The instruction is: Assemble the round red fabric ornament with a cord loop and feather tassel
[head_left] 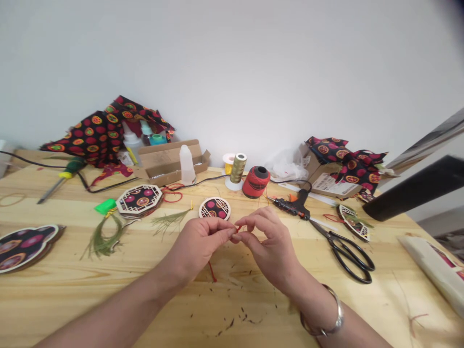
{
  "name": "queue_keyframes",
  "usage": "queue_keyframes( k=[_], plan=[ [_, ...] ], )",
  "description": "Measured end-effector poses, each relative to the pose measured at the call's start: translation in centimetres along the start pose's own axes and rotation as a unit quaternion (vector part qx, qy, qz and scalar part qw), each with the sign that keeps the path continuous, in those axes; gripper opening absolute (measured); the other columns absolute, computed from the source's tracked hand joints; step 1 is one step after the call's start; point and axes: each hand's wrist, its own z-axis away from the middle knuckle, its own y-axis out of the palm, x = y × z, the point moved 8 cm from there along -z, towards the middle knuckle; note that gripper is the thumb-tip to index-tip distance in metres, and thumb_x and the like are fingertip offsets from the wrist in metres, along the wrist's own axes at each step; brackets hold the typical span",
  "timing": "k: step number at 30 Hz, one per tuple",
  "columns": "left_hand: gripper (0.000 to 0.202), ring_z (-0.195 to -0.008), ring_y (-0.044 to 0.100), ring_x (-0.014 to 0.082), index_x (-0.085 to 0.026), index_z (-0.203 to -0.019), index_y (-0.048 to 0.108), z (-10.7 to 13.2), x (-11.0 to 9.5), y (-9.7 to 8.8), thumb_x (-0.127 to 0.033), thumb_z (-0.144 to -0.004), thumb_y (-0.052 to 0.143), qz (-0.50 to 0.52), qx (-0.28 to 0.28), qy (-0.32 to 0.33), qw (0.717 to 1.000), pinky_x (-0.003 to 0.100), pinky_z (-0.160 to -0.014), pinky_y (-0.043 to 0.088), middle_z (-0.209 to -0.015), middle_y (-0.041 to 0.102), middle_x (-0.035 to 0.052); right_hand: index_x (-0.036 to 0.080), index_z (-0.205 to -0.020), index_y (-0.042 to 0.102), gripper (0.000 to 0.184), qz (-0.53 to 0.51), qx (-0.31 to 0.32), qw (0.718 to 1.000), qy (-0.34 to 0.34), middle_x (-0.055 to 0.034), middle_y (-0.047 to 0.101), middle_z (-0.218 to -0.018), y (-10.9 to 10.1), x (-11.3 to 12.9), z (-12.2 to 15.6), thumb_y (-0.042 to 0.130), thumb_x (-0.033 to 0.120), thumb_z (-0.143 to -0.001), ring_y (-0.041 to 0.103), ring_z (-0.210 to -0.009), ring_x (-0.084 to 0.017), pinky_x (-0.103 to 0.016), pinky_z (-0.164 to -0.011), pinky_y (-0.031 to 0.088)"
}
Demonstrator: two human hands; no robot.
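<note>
Both hands meet over the middle of the table, fingertips almost touching. My left hand (203,244) pinches a thin red cord (213,274), whose loose end hangs below the fingers. My right hand (270,241), with a silver bangle on its wrist, pinches the same cord where a small red bit shows between the fingertips. Most of the cord is covered by the fingers. Just beyond them lies a round ornament (214,209) with a pale wooden frame over dark patterned fabric. A spool of red thread (255,181) stands behind my right hand.
To the right lie black scissors (350,256) and a black glue gun (295,205). An octagonal ornament (139,200), green tassels (105,237) and a screwdriver (60,181) are on the left. A clear bottle (187,165) and an olive thread spool (238,169) stand at the back.
</note>
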Motion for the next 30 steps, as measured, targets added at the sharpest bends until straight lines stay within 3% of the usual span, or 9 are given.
queue_keyframes(
  k=[17, 30],
  plan=[
    [0.017, -0.075, 0.064, 0.0173, -0.022, -0.080, 0.073, 0.5, -1.2, -0.6, -0.031, -0.076, 0.059, -0.122, -0.051, 0.030, 0.991, 0.024, -0.069, 0.049, -0.079, 0.075, -0.0011, 0.021, -0.070, 0.064, 0.011, -0.007, 0.007, 1.000, -0.015, 0.0009, 0.060, -0.067, 0.2, 0.1, 0.1, 0.066, 0.011, -0.075, 0.051, -0.071, -0.015, -0.030, -0.067, 0.041],
    [0.018, -0.076, 0.065, 0.0185, -0.021, -0.078, 0.072, 0.5, -1.2, -1.0, -0.034, -0.075, 0.060, -0.116, -0.082, 0.045, 0.989, 0.026, -0.069, 0.050, -0.079, 0.075, -0.0001, 0.019, -0.068, 0.061, 0.011, -0.012, -0.003, 1.000, -0.029, -0.0008, 0.061, -0.067, -0.1, 0.4, 0.1, 0.065, 0.012, -0.076, 0.051, -0.071, -0.016, -0.030, -0.066, 0.041]
  ],
)
